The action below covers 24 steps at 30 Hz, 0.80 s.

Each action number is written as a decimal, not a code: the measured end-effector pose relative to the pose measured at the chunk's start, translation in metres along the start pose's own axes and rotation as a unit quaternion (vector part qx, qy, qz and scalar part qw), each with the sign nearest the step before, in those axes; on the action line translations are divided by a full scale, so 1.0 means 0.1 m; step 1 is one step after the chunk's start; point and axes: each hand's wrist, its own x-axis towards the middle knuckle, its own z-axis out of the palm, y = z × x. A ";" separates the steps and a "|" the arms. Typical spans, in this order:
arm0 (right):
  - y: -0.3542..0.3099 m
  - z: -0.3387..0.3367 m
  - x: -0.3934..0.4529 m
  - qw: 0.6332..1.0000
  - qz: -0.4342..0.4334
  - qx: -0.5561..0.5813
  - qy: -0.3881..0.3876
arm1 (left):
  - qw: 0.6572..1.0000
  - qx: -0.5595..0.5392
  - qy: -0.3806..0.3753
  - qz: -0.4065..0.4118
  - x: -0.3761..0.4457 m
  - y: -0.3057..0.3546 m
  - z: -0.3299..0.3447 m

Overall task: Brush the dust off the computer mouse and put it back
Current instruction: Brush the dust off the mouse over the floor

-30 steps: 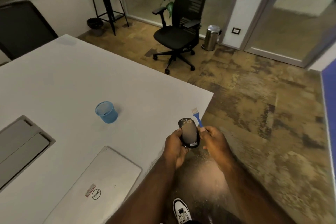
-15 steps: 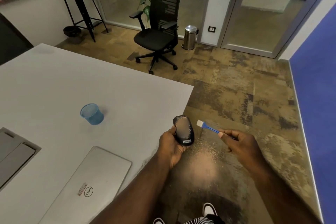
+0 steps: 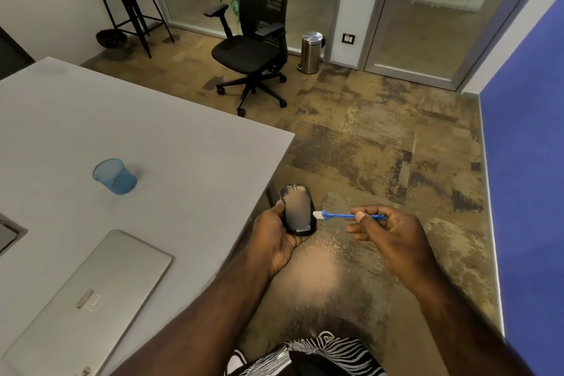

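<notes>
Left hand (image 3: pixel 274 238) is gripping the dusty mouse (image 3: pixel 297 210) at lower centre, off the counter (image 3: pixel 183 146) edge; right hand (image 3: pixel 387 232) is pinching the blue brush (image 3: pixel 341 216), bristles touching its right side. Best sweeping outward, away from the counter, with light strokes.

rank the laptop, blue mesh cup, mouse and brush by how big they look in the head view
1. laptop, by far the largest
2. blue mesh cup and computer mouse: look alike, and the mouse is nearer the camera, so unranked
3. blue brush, thinnest
</notes>
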 end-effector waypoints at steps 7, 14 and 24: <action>0.04 -0.27 0.11 0.997 -0.038 -0.038 -0.047 | 1.000 0.013 0.002 0.008 0.08 -0.25 0.19; 0.07 -0.49 0.21 0.994 -0.063 -0.073 -0.060 | 1.000 -0.001 -0.018 -0.014 0.13 -0.43 0.34; 0.11 -0.74 0.44 0.992 -0.058 -0.112 0.013 | 0.998 -0.008 -0.042 -0.035 0.18 -0.56 0.55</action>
